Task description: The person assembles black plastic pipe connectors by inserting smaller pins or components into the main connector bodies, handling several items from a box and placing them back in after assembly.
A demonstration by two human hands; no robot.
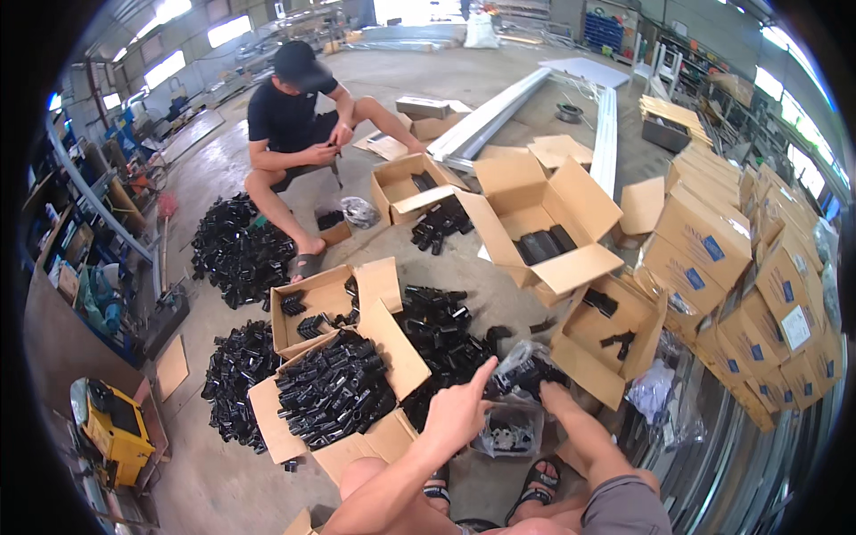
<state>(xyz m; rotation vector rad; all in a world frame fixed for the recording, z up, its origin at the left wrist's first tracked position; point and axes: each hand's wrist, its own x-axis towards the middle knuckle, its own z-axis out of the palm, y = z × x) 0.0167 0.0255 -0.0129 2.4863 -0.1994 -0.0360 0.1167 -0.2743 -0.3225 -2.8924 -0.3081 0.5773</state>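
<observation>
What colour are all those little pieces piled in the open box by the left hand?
Black, seen in the head view: the box is full of black pieces, close to the left hand.

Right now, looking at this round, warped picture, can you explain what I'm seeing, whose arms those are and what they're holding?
There is no machine here. The picture comes from a wide fisheye camera worn on a person's head, looking down, which bends straight edges near the rim. The two bare forearms rising from the bottom are that person's own. The left hand has its forefinger stretched out and touches a clear plastic bag of black parts. The right hand grips another clear bag of black parts. On the concrete floor stand open cardboard boxes, one full of black plastic fittings, with loose heaps of the same fittings around. Sealed cartons are stacked on the right. A second person sits across, working on something small.
</observation>
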